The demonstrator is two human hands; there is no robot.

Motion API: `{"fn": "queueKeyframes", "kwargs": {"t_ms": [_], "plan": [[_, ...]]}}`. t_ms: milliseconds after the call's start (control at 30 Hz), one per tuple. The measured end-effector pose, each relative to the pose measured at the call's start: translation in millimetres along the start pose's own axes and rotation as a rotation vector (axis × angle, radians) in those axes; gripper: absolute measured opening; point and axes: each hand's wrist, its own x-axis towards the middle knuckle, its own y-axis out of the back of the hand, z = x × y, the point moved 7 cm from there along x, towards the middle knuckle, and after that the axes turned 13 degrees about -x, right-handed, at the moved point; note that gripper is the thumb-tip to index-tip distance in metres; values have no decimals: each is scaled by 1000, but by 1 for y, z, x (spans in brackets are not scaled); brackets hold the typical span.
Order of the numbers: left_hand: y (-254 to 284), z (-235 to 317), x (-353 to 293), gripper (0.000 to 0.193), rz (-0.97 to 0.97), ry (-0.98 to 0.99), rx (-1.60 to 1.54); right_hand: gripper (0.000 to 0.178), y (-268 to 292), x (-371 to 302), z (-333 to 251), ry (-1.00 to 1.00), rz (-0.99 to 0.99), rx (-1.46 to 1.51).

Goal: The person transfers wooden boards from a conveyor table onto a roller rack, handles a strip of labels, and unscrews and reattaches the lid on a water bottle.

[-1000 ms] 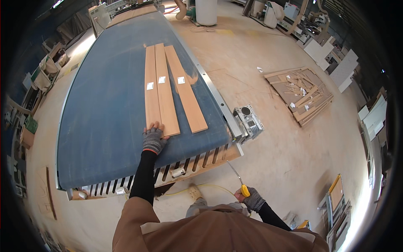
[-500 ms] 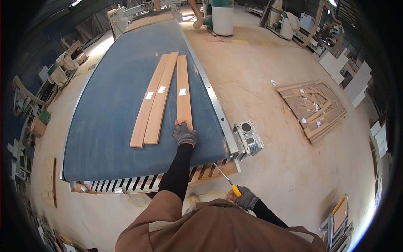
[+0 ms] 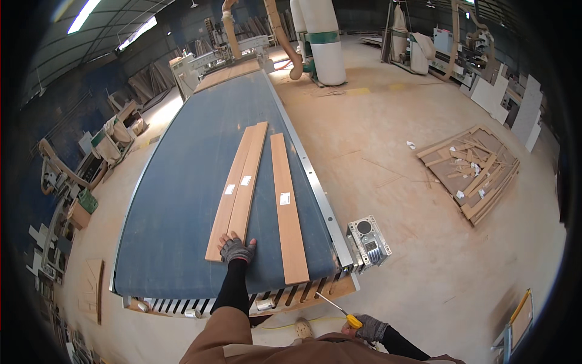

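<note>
My left hand (image 3: 237, 249), in a grey fingerless glove, lies with fingers spread on the near end of two light-brown wooden boards. The left board (image 3: 229, 212) and the right board (image 3: 247, 194) lie side by side on a blue conveyor belt (image 3: 163, 224), each with a white label. To their right, a third labelled board (image 3: 291, 236) lies apart, its near end at the belt's front edge. Low on the right, my gloved right hand (image 3: 370, 328) is closed round a yellow-handled screwdriver (image 3: 351, 320), its thin metal shaft angled up toward the slotted front rail.
A metal housing (image 3: 368, 242) sticks out at the belt's near right corner. On the floor to the right lies a panel (image 3: 445, 173) piled with wood offcuts. A white and green dust collector (image 3: 327, 54) stands far off. White cans (image 3: 193, 313) sit by the slotted rail.
The third board has slid toward me to the belt's front edge. My left hand has let go of it and moved left onto the paired boards. The view has tilted up.
</note>
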Motion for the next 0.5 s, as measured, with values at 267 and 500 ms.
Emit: {"fn": "queueKeyframes", "kwargs": {"t_ms": [267,500], "plan": [[22,57,-23,51,107,-41,-179,20,6,1,-39,30,63,-17],[12,50,-57,50,87,-48,-213,17,33,-6,-18,-15,113,105]]}}
